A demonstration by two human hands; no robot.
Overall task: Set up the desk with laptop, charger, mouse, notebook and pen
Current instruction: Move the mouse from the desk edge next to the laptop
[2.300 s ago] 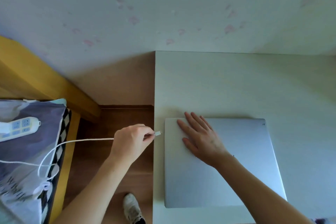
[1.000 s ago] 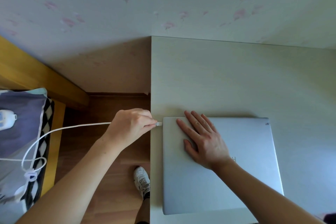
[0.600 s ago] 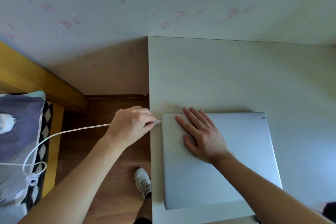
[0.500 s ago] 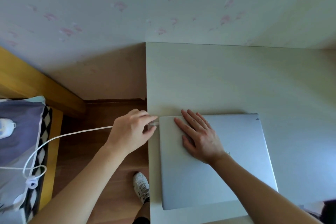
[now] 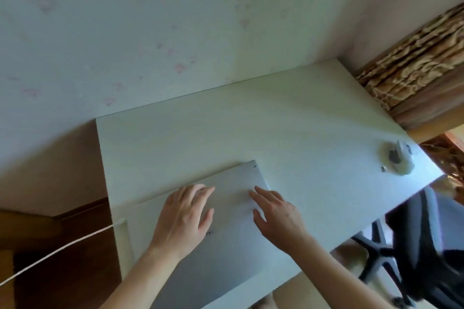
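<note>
A closed silver laptop point(image 5: 233, 178) lies on the white desk point(image 5: 288, 128), near its front left part. Both hands rest flat on the lid: my left hand point(image 5: 184, 216) on the left half, my right hand point(image 5: 275, 213) on the right half, fingers spread. The white charger cable point(image 5: 62, 248) runs from the lower left across the floor gap up to the laptop's left side, where its plug point(image 5: 120, 221) sits against the edge. A small whitish object, possibly the mouse point(image 5: 398, 160), lies blurred at the desk's right end.
The desk stands against a pale wall with pink marks. A dark office chair point(image 5: 426, 246) stands at the right front of the desk. A brown patterned curtain point(image 5: 411, 68) hangs at the right. Wooden floor point(image 5: 62, 271) shows left of the desk.
My left hand has let go of the charger plug, which stays at the laptop's left edge, and moved onto the lid. The view has swung right, revealing the chair, curtain and the desk's right end.
</note>
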